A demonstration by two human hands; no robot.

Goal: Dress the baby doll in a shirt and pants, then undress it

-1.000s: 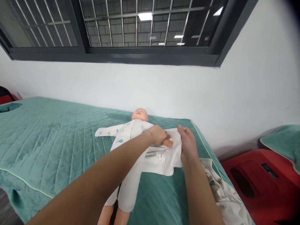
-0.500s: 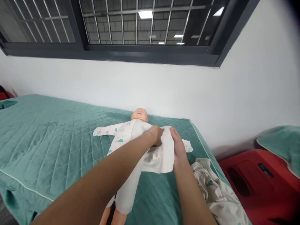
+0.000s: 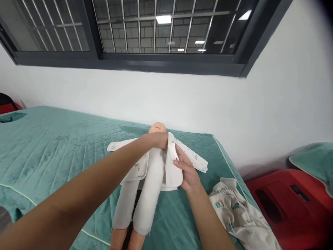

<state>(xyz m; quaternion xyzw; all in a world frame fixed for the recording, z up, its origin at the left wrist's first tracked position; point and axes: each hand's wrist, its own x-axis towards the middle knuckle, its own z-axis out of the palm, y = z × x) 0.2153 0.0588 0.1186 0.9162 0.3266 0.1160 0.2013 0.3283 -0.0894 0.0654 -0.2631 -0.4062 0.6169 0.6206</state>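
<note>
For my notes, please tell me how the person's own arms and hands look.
The left forearm and right forearm are bare: no sleeve, watch or bracelet shows. Neither the left hand nor the right hand wears a glove. No ring shows on the right; the left fingers are hidden.

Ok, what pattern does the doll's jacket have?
The jacket is white outside with small scattered prints, some teal-green; the head view shows it best.
</note>
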